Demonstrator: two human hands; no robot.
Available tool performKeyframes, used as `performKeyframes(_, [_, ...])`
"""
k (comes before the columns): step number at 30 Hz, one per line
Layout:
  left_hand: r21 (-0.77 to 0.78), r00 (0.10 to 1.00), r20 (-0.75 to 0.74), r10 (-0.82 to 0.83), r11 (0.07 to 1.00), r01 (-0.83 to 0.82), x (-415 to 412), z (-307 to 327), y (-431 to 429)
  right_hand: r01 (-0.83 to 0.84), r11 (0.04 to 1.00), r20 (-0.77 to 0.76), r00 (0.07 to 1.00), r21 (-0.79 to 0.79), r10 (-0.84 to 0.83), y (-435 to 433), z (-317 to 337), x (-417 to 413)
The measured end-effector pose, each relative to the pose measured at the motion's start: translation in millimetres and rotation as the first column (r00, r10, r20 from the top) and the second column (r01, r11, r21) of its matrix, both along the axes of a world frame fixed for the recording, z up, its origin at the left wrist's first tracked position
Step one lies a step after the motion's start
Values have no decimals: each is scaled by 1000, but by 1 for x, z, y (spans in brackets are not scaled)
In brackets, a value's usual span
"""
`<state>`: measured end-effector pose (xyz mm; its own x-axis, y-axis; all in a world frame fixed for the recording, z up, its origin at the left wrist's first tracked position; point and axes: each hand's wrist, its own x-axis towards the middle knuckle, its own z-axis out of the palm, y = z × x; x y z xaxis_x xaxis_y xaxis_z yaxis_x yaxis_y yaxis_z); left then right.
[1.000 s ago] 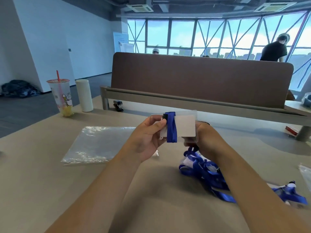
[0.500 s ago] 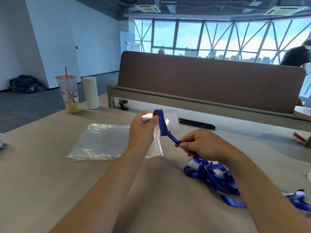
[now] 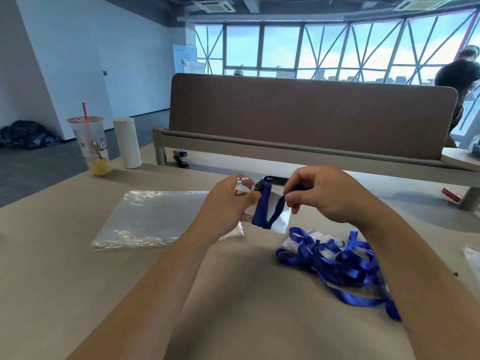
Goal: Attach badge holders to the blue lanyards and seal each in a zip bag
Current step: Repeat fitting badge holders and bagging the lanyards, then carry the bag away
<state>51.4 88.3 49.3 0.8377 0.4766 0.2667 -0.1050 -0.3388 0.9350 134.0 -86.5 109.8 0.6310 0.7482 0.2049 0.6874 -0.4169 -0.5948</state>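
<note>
Two hands meet above the tan table point(image 3: 65, 281) in the head view. The left hand point(image 3: 228, 203) pinches the left edge of a clear badge holder point(image 3: 283, 219) between its thumb and curled fingers, keeping it off the tabletop. A blue lanyard strap point(image 3: 260, 211) runs around the holder. The right hand point(image 3: 324, 196) pinches a strand of that strap between thumb and forefinger, its other fingers curled. A heap of blue lanyards point(image 3: 337, 258) lies on the table near the right forearm. A flat clear zip bag point(image 3: 150, 219) lies to the left of the hands. Far left stand a drink cup point(image 3: 89, 146) with a red straw and a white roll point(image 3: 127, 142).
</note>
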Motion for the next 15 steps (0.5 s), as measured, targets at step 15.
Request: performKeyframes(15, [303, 944, -281, -171, 918, 256, -2, -4, -2, -31, 999, 118, 993, 11, 29, 18, -21, 1])
